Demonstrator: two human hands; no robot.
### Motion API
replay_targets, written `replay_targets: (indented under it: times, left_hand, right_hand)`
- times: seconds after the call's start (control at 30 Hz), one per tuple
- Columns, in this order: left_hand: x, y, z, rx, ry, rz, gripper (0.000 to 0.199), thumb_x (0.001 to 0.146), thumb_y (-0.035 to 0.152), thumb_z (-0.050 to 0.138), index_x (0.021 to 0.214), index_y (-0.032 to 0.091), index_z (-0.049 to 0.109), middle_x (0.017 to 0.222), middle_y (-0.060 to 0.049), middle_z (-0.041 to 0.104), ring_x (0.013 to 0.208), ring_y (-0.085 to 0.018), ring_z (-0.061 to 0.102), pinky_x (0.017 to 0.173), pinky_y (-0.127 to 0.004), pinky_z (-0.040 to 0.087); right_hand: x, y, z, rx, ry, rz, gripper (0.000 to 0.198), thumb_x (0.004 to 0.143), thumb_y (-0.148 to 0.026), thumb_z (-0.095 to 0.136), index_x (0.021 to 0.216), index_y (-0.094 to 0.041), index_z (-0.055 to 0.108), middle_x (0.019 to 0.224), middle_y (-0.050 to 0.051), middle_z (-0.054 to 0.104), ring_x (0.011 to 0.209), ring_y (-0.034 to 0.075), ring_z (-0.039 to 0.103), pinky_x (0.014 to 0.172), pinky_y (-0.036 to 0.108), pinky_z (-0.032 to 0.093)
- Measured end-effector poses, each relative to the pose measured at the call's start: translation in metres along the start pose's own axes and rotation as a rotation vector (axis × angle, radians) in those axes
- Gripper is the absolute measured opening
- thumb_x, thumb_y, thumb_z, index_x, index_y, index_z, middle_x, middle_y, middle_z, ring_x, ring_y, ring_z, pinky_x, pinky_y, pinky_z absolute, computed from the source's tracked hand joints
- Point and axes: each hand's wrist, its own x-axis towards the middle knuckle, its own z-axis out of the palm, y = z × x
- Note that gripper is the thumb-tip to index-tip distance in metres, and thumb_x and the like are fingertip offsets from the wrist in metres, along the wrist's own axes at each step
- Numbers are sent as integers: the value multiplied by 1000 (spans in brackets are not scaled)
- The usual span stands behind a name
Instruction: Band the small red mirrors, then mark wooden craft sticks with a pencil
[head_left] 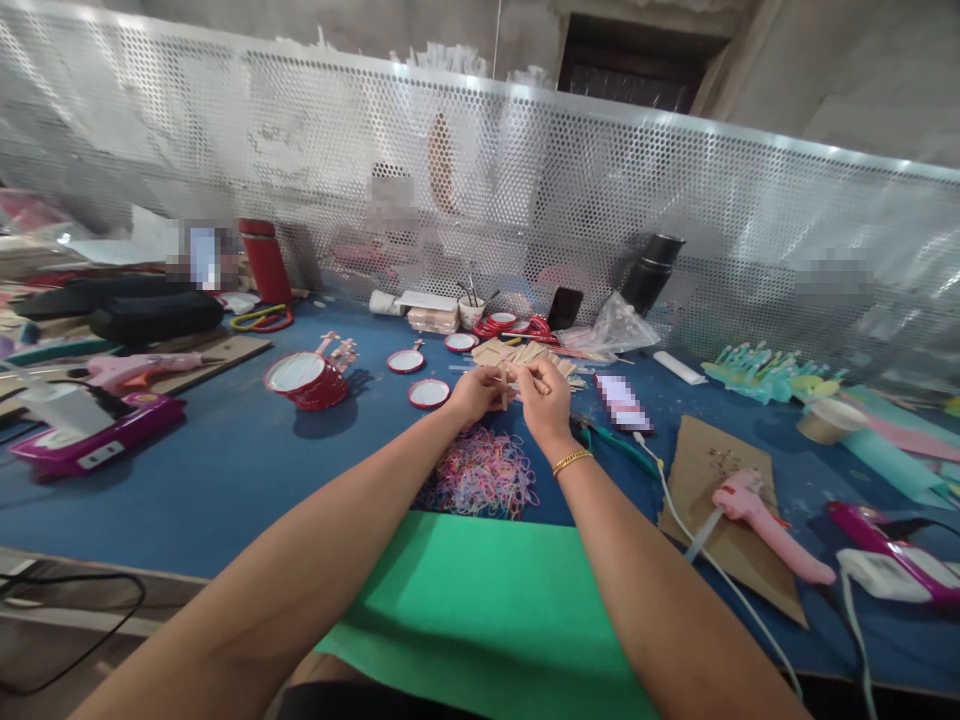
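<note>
My left hand (pixel 480 396) is closed, fingers pinching a short flat wooden stick (pixel 505 384) that stands roughly upright between both hands. Close against it, my right hand (pixel 545 392) is also closed in a pinch; what lies between its fingertips is too small to make out. Just behind the hands is a heap of pale wooden sticks (pixel 517 352). Nearer to me, below the hands, lies a tangled pile of small coloured rubber bands (pixel 487 474). A green sheet (pixel 487 600) spreads under my forearms.
Left stand a stack of red-rimmed white discs (pixel 298 374) and single discs (pixel 429 393). Right are green-handled pliers (pixel 619 447), a phone (pixel 624 402), and a pink glue gun (pixel 772 520) on cardboard (pixel 690 470). A perforated metal panel (pixel 315 150) closes the back.
</note>
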Motion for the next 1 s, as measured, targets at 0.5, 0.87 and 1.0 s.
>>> replay_targets:
  times: [0.5,0.87,1.0]
  left_hand:
    - [-1,2,1,11,7,-5,15,70,14,77,79,14,66,64,-1,66,65,-14,67,63,-25,55]
    - [-1,1,0,-12,-8,-4,12,73,7,71,81,13,67,64,0,66,61,-11,65,62,-24,55]
    - [0,1,0,2,-1,-8,14,71,10,77,80,13,66,65,-1,67,60,-12,65,59,-23,54]
  right_hand:
    - [3,0,-4,-57,35,33,24,88,-39,55,72,-21,61,70,0,62,64,15,52,65,27,42]
    - [-1,0,1,-35,-25,-13,21,89,-32,53,74,-21,60,72,0,63,69,16,55,68,27,42]
    - [1,0,-2,-58,26,19,24,88,-37,55,71,-21,59,66,-1,60,63,15,53,65,27,41]
